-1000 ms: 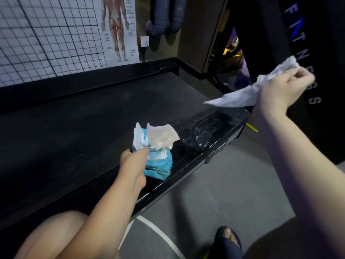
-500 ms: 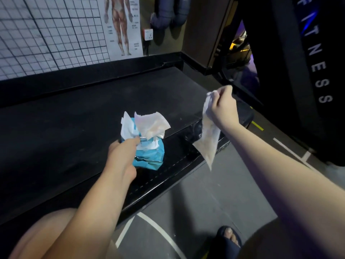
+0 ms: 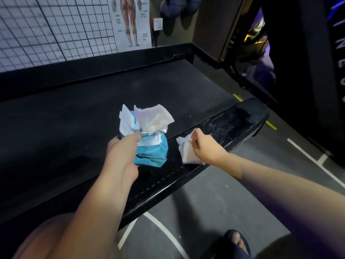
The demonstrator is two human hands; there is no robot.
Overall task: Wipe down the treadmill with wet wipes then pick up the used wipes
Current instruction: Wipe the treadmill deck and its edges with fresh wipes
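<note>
While my left hand (image 3: 121, 152) grips the crumpled blue plastic wet-wipe pack (image 3: 151, 152), my right hand (image 3: 207, 146) pinches a damp white wipe (image 3: 186, 152) against the glossy black treadmill side rail (image 3: 233, 126), just right of the pack. The rail's length runs up-right beyond those fingers, so the right hand is nearer. The wipe lies lengthwise across the rail.
</note>
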